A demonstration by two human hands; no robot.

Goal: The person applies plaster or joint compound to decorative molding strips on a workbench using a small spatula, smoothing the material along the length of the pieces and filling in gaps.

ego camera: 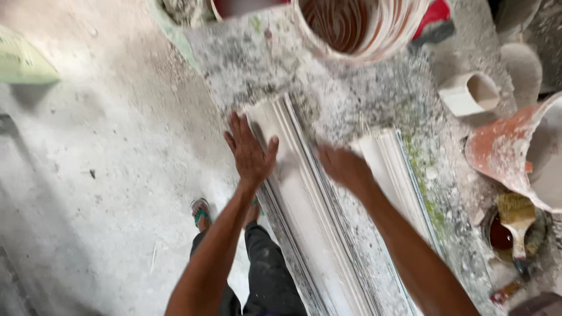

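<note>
Head view: forearms come in from 6 o'clock, nearest the camera. Left hand [250, 153] lies flat, fingers spread, palm down on the left edge of a long white plaster moulding [304, 199] that runs from about 11 o'clock to 6 o'clock along the bench [351, 105]. Not gripping, just pressing. Right hand [342, 167] is on the same moulding's right side, blurred; looks flat and unclenched, can't tell more. Hands apart, one per side of the piece.

Second moulding [393, 175] lies just beside, at 3 o'clock of the right hand, parallel.

Progress, my read: both pieces look cast and smooth, profile ribs formed, so shaping seems done; the one under the hands sits in its mould frame, not lifted out.

Around: bucket [357, 26] with brown-streaked inside at 12 o'clock, short white pipe piece [468, 93] at 2 o'clock, plaster-caked orange basin [515, 152] at 3 o'clock, brush [517, 219] in a small pot at 4 o'clock. Sandalled foot [200, 212] on the dusty floor [88, 175] at 7 o'clock.
</note>
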